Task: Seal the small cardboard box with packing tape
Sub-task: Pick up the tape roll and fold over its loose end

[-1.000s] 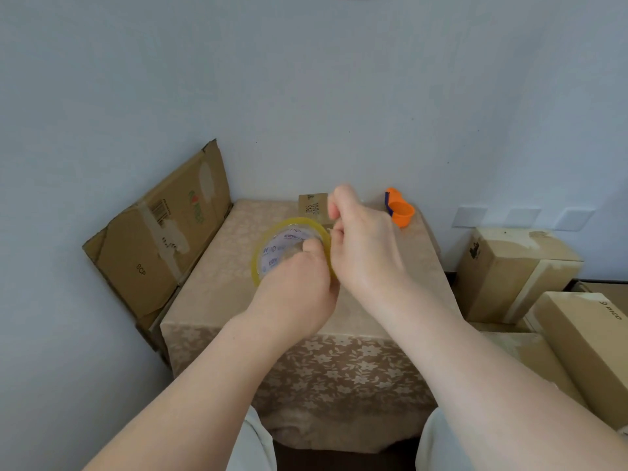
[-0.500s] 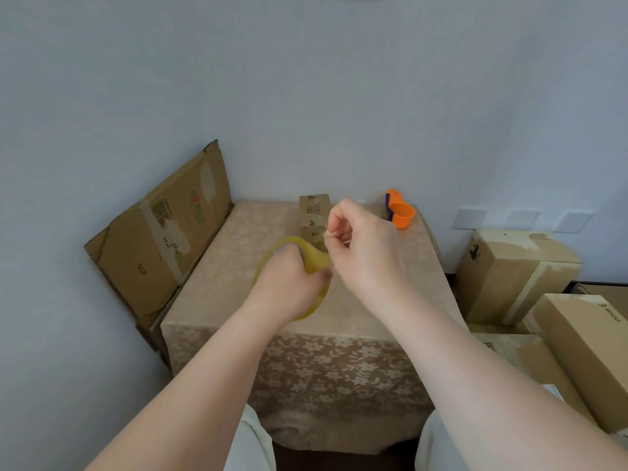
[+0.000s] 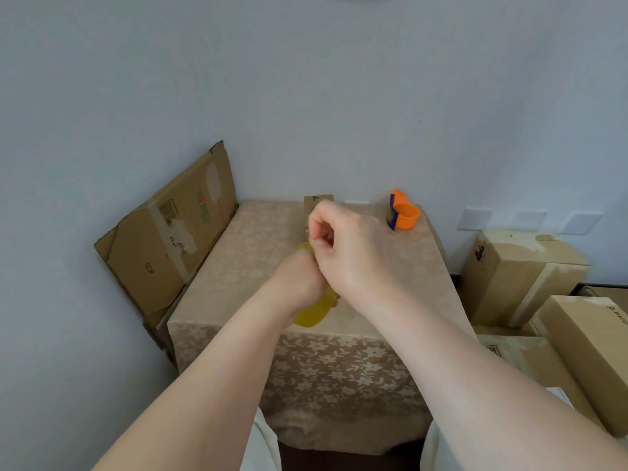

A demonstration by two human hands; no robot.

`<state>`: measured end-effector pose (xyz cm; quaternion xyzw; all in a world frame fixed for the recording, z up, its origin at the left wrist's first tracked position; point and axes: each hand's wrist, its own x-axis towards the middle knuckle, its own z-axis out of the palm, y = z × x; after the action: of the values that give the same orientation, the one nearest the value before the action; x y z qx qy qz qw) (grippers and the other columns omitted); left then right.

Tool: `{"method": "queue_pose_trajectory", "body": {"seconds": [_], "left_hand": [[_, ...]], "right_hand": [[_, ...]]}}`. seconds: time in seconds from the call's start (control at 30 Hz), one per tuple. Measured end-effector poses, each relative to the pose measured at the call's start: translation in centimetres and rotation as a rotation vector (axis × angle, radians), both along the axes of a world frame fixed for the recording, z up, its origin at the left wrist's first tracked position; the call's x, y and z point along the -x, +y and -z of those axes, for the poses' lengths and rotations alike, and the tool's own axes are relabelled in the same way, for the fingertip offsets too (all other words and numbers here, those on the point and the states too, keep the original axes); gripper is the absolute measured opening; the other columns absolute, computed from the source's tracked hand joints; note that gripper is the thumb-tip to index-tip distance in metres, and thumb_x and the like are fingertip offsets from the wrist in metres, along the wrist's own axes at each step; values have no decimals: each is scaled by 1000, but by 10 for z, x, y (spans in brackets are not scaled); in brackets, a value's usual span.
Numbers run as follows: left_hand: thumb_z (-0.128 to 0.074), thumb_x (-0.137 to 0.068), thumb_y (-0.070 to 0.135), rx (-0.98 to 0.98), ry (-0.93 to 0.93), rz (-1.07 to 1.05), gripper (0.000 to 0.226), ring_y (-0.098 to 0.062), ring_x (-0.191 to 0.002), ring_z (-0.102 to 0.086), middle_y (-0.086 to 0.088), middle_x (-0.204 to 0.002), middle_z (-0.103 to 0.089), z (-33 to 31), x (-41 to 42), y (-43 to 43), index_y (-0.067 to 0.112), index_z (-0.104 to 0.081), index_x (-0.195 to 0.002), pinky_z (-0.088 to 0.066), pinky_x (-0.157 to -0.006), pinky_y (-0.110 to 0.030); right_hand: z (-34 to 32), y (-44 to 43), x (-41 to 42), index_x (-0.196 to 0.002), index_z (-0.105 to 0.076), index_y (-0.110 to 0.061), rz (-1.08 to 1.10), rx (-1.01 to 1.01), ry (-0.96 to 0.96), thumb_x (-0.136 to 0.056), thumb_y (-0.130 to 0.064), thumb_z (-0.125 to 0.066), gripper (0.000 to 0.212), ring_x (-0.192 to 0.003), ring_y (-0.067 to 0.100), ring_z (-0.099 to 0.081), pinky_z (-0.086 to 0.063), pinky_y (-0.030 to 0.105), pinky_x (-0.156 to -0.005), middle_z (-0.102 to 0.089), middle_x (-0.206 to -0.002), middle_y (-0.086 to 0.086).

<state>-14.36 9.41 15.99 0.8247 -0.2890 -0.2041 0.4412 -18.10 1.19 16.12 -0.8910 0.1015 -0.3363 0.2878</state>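
Observation:
My left hand (image 3: 299,280) grips a yellow roll of packing tape (image 3: 314,312), held edge-on above the middle of the table (image 3: 244,253). My right hand (image 3: 343,246) sits just above and right of it, thumb and fingers pinched at the roll's upper edge, apparently on the tape's end; the tape strip itself is too thin to make out. The small cardboard box (image 3: 314,200) stands at the back of the table, mostly hidden behind my right hand.
An orange tape dispenser (image 3: 402,212) lies at the table's back right. A flattened cardboard sheet (image 3: 163,239) leans on the wall at the left. Several cardboard boxes (image 3: 520,273) are stacked on the floor at the right. A floral cloth covers the table.
The roll has tipped from face-on to edge-on and dropped lower in my left hand. My right hand stayed pinched at its upper edge and rose slightly.

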Motion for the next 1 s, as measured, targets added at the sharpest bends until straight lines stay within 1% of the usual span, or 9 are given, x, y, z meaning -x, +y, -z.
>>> {"method": "queue_pose_trajectory", "body": {"seconds": [0.1,0.2,0.3,0.37,0.47,0.63,0.8,0.9,1.0], "left_hand": [[-43,-87,0,-36,-65,-10,21,-22,-69,-68,-19,-79,-67,2,-5,-4,9,-57,-75,-58,-64,-35],[-43,-89,1,12,-13,-5,18,-30,-71,-65,-25,-86,-67,3,-9,-7,0,-61,-88,-57,-67,-42],[-44,-93,3,137,230,28,17,-23,-65,-61,-22,-83,-64,6,-8,-3,4,-61,-89,-55,-57,-31],[-50,-91,2,243,429,68,13,-22,-71,-64,-17,-87,-64,11,-10,3,3,-60,-100,-57,-70,-34],[-50,-88,-4,383,591,165,32,-25,-89,-66,-15,-96,-67,22,-13,10,-1,-52,-120,-52,-89,-41],[-51,-94,17,344,264,153,24,-16,-90,-70,-7,-99,-71,30,-6,8,6,-56,-116,-57,-80,-32],[-46,-95,10,210,-46,119,21,5,-53,-60,9,-64,-62,18,4,-1,16,-56,-77,-41,-49,-9],[-37,-92,-2,135,-12,97,38,3,-43,-54,9,-42,-55,13,1,2,16,-46,-60,-39,-42,-8],[-35,-95,7,79,144,152,27,-7,-53,-64,-3,-62,-68,13,-7,5,7,-58,-81,-51,-49,-19]], "right_hand": [[-5,-1,-6,-66,-45,-27,-30,-1,30,-75,2,-55,32,-65,18,-55,-38,25,-54,-56,-64,-5],[-6,-3,-8,-61,-43,-27,-57,8,48,-75,2,-58,35,-64,14,-54,-38,18,-53,-53,-61,-6],[-5,-7,-7,-60,-44,-30,-80,-70,29,-78,1,-60,39,-62,10,-54,-39,13,-53,-57,-64,-8],[-6,-14,-7,-64,-48,-28,-36,-159,-39,-79,0,-60,34,-63,12,-57,-43,16,-59,-58,-65,-9],[-10,-27,-7,-70,-48,-28,48,-174,-25,-80,-6,-62,27,-68,13,-61,-45,20,-63,-62,-71,-8],[-15,-31,-8,-74,-47,-26,103,-25,39,-74,3,-54,30,-67,13,-57,-40,19,-59,-57,-71,-9],[-13,-12,-9,-71,-51,-25,31,146,45,-70,3,-50,28,-69,21,-56,-44,28,-53,-63,-73,-1],[-14,1,-7,-73,-54,-21,-126,254,45,-69,3,-54,25,-67,18,-56,-37,25,-53,-62,-71,-2],[-16,2,-4,-73,-52,-24,-239,202,66,-72,4,-57,28,-67,10,-58,-40,16,-57,-61,-70,-7]]}}
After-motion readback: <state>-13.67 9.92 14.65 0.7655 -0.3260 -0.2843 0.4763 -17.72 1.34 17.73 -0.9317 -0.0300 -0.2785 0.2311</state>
